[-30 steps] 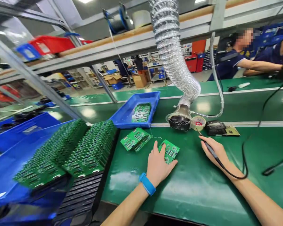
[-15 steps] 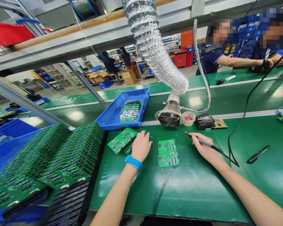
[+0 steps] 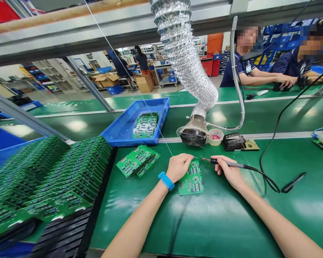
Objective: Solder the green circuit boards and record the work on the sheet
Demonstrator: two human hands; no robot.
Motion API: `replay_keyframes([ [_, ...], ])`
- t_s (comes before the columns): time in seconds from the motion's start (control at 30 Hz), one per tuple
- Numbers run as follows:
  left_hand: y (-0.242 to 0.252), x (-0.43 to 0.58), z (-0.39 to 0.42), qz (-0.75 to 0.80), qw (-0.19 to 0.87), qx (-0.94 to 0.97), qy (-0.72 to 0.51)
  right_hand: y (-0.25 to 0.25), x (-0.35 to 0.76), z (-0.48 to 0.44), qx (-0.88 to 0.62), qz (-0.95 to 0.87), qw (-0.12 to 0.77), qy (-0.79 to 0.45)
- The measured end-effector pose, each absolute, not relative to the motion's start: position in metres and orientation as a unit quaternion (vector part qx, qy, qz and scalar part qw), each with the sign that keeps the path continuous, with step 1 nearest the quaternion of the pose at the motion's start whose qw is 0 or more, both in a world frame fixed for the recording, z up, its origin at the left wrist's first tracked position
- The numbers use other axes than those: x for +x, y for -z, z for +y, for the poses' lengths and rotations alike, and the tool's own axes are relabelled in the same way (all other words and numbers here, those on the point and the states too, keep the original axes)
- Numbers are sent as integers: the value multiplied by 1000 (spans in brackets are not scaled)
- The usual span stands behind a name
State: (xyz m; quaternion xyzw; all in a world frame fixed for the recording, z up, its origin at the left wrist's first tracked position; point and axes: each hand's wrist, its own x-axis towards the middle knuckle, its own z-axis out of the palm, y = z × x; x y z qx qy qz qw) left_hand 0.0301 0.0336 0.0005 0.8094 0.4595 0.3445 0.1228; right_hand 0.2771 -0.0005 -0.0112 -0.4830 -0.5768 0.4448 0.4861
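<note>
My left hand [image 3: 179,167], fingers loosely curled and gripping nothing, rests on the top corner of a green printed circuit board [image 3: 191,181] lying flat on the green bench mat [image 3: 226,222]. My right hand [image 3: 228,173] pinches a slim black soldering iron [image 3: 226,163] just beside the board.

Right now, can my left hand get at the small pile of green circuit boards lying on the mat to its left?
Probably yes: the left hand is close to the small pile of green circuit boards, and only the green mat seems to lie between them, with nothing in the way.
</note>
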Motion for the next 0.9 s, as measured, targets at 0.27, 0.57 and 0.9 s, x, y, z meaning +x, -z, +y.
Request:
replay_keyframes([
  [0.27,-7,62,0,452,268,763,-376,5,260,-12,-438,-722,448,-293],
  [0.57,-11,59,-8,436,355,736,-377,10,255,-11,-454,-819,343,-77],
  [0.9,4,18,20,536,232,666,-466,5,265,-5,-509,-643,466,-331],
])
